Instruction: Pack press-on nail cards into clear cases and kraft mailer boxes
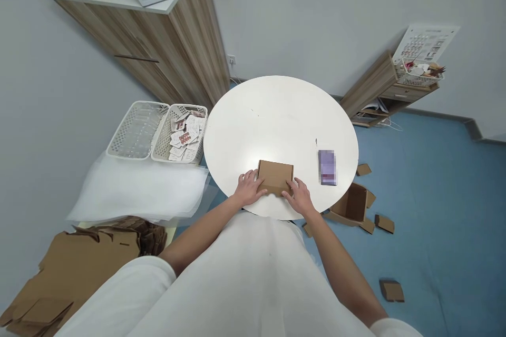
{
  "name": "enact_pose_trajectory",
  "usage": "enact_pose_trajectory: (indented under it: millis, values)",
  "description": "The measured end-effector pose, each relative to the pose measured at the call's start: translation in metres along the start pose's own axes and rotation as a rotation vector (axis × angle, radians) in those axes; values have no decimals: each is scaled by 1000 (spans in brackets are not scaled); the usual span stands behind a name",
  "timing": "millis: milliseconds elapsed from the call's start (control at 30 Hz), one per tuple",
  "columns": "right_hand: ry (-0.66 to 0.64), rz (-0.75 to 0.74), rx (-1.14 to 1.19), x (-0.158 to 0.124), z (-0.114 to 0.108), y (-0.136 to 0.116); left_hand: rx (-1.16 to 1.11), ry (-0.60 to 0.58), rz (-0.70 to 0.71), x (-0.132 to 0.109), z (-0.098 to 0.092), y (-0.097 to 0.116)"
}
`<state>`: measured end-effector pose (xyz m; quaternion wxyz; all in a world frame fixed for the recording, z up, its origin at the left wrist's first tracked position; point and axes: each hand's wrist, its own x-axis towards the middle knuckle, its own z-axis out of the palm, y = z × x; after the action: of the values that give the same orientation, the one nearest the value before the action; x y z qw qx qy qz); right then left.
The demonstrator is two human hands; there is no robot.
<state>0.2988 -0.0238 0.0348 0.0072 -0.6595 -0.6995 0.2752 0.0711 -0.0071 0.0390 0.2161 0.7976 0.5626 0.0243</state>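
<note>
A small brown cardboard box (275, 175) lies flat on the white round table (276, 116), close to its front edge. Its lid is down. My left hand (248, 188) holds the box's left side, with the thumb at the near left corner and the other fingers along the side. On the opposite side, my right hand (299, 196) grips the near right corner, its thumb by the front edge. Right of the box lies a purple, blurred-out rectangular item (327, 167), apart from both hands.
White baskets stand left of the table, one with clear plastic pieces (142, 126), one with printed cards (187, 134). Below them are translucent sheets (138, 189) and flattened cardboard (90, 263). An open carton (351, 204) and several small boxes (392, 290) sit on the blue floor.
</note>
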Motion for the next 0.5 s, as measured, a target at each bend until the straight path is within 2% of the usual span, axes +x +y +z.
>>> enact_pose_trajectory:
  millis: [233, 300, 500]
  values:
    - [85, -31, 33, -4, 0, 4, -186, 38, -95, -7, 0, -5]
    - [109, -46, 61, -7, 1, 6, -233, 19, -123, -10, 1, -8]
    - [34, -51, 113, -12, 6, 3, -336, -46, -119, -13, 7, -13]
